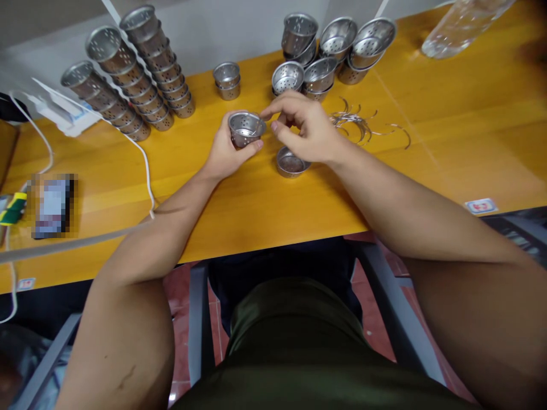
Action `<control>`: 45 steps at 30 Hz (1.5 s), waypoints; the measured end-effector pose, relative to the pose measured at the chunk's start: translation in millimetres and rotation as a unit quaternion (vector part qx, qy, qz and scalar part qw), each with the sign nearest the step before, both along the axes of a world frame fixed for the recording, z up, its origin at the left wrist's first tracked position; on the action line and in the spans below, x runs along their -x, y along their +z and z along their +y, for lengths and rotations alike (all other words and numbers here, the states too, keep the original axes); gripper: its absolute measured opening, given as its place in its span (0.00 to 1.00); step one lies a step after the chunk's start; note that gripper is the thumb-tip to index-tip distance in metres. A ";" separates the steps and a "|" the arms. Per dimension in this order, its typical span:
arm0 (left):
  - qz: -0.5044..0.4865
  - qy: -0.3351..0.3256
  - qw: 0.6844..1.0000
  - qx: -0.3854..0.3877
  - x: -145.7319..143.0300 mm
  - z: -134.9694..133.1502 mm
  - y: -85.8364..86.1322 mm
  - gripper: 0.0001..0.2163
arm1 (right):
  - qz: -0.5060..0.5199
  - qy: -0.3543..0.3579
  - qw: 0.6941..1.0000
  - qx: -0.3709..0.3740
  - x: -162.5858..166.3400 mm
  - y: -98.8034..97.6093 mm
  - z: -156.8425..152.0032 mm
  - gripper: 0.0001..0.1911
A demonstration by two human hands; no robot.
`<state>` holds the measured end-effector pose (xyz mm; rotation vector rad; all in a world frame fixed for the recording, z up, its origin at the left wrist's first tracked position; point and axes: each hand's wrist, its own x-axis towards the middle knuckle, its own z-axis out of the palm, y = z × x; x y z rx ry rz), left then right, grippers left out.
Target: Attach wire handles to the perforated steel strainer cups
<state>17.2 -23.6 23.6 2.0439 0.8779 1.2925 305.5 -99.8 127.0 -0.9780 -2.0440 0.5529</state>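
Note:
My left hand point(228, 145) is wrapped round a small perforated metal cup point(247, 130), held tilted with its mouth toward me. A thin piece, possibly a wire, shows inside it, too small to make out. My right hand point(305, 125) is at the cup's right rim, index fingertip close to or touching it. Its thumb and index finger are apart, with nothing visible between them; the other fingers are curled. Under this hand another metal cup point(293, 165) stands on the table, partly hidden. Thin curved metal strips point(356, 124) lie loose to the right of my right wrist.
Leaning stacks of perforated cups point(128, 85) stand at the back left. A short stack point(227, 81) is at the back middle, and several cups point(320, 74) cluster to its right. A clear bottle point(461, 28), a blurred-out phone point(54, 206) and a white cable point(147, 171) are also on the table point(239, 210).

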 end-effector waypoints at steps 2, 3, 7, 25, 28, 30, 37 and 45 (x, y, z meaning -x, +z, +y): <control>-0.001 0.002 1.000 0.002 1.0 0.7 0.2 0.47 | -0.009 -0.005 1.000 -0.004 0.2 -0.8 -0.4 0.20; -0.004 0.003 1.000 0.003 1.3 0.7 0.0 0.47 | -0.013 -0.002 1.000 -0.008 0.4 -1.7 -0.1 0.19; -0.011 -0.008 1.000 -0.006 1.2 1.4 -4.0 0.49 | -0.056 0.043 0.997 -0.022 1.0 -8.6 3.6 0.16; 0.011 -0.037 0.999 0.036 -0.4 -0.6 -19.3 0.42 | -0.046 -0.123 0.976 -0.175 -119.1 25.3 52.4 0.18; 0.001 -0.033 0.998 0.049 -1.2 -4.7 -13.1 0.37 | -0.175 -0.215 0.961 0.024 -162.7 43.6 48.0 0.16; 0.005 -0.028 0.998 0.055 -2.2 -7.8 -8.2 0.35 | -0.232 -0.313 0.914 0.110 -176.2 53.0 40.6 0.08; 0.017 -0.014 0.999 0.047 -2.1 -13.1 -3.9 0.34 | -0.278 -0.466 0.809 0.226 -153.7 57.7 31.8 0.28; 0.041 -0.017 0.998 0.041 -3.2 -14.3 -4.5 0.34 | -0.286 -0.446 0.825 0.195 -152.1 48.7 37.8 0.31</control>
